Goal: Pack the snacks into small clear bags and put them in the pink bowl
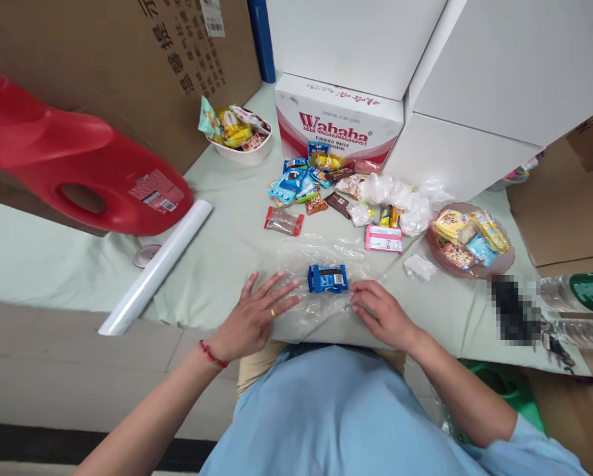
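Note:
A small blue snack packet (pixel 328 279) lies on a sheet of clear plastic film (pixel 303 316) spread over the cloth-covered table. My left hand (pixel 256 311), with a ring and a red bracelet, rests to the left of the packet. Its fingers are spread over the film's left side and hold nothing. On the other side, my right hand (pixel 385 316) has its fingers bent and drawn together at the film, close to the packet's right end. The fingertips appear to pinch the film there.
Loose snacks (pixel 296 182) and crumpled plastic bags (pixel 398 195) lie before a Wahaba carton (pixel 338 125). A white basket (pixel 244 155) and a pink bowl (pixel 435 254) hold packets. A white film roll (pixel 157 268), red jug (pixel 102 172) and bottles (pixel 556 291) flank them.

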The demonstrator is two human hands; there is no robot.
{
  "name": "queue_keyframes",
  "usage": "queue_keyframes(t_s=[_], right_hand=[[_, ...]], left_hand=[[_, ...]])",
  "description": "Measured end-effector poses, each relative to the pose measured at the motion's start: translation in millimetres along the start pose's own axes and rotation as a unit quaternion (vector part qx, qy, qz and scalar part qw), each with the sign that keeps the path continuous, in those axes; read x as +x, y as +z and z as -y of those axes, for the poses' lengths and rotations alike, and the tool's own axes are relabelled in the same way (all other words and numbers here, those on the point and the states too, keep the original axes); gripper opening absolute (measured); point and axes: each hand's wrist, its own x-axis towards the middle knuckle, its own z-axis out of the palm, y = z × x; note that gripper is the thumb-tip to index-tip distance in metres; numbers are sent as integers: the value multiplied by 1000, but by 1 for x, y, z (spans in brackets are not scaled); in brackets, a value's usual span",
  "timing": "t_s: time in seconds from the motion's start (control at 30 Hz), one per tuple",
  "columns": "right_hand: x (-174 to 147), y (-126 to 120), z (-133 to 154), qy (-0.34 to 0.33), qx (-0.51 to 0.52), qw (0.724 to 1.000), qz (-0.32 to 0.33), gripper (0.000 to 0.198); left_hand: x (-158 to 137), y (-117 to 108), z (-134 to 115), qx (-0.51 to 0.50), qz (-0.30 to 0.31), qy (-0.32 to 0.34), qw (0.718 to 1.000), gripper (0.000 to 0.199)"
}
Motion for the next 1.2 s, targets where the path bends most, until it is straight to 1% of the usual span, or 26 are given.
queue_keyframes(t_s=[0.07,0.1,0.13,0.17,0.2,0.23,0.3,0.33,0.37,0.4,0.43,0.47,0.53,0.57,0.63,0.67,0.73,0.8,0.9,1.0,1.07,1.17,1.2], right_hand=[[16,-11,-1,11,32,999,11,16],[24,-15,-4,24,41,999,18,16],[31,-18,-8,42,47,998,24,17],[39,-21,-12,63,50,996,28,17],[45,-22,-18,85,53,995,29,17],[51,-22,-24,105,59,992,30,17],[59,-20,-38,147,81,986,26,18],[62,-18,-44,167,95,981,25,19],[63,-17,-49,185,111,976,26,19],[63,-15,-52,199,125,972,27,19],[63,-13,-55,208,137,968,30,19],[62,-13,-56,213,147,965,33,18],[61,-12,-54,216,160,963,39,18],[61,-13,-52,218,162,962,41,18],[62,-15,-48,221,160,961,45,18],[63,-17,-47,221,158,961,48,19],[66,-19,-46,222,156,961,55,22],[68,-21,-48,219,155,962,58,26],[70,-25,-54,213,163,961,65,33],[69,-31,-55,208,156,963,67,41],[67,-36,-52,193,130,971,64,46],[63,-42,-49,137,80,984,82,66],[63,-43,-50,121,67,986,91,66]], left_hand=[[0,1,-7,-30,0,6,1000,60],[2,4,-9,-43,-12,-8,999,47],[5,7,-9,-57,-27,-32,998,34],[9,11,-7,-72,-44,-66,994,26],[14,15,-4,-89,-62,-109,988,26],[20,18,1,-105,-79,-156,979,29],[31,23,10,-126,-113,-252,953,37],[35,23,12,-130,-129,-285,941,38],[37,23,14,-130,-141,-298,935,37],[37,21,13,-127,-149,-288,937,33],[36,18,10,-124,-154,-258,946,29],[34,16,5,-119,-153,-215,957,27],[27,12,-7,-102,-135,-114,979,36],[25,11,-13,-86,-123,-74,986,41],[24,13,-23,-48,-107,-27,993,45],[25,16,-26,-31,-103,-21,994,44],[33,22,-26,-15,-106,-41,993,33],[43,27,-20,-22,-124,-94,988,23],[54,28,-10,-46,-159,-204,965,32],[57,27,-5,-73,-164,-283,942,40],[56,28,-5,-82,-163,-307,934,43],[53,31,-7,-88,-168,-321,928,43],[53,32,-7,-90,-172,-325,925,42]])
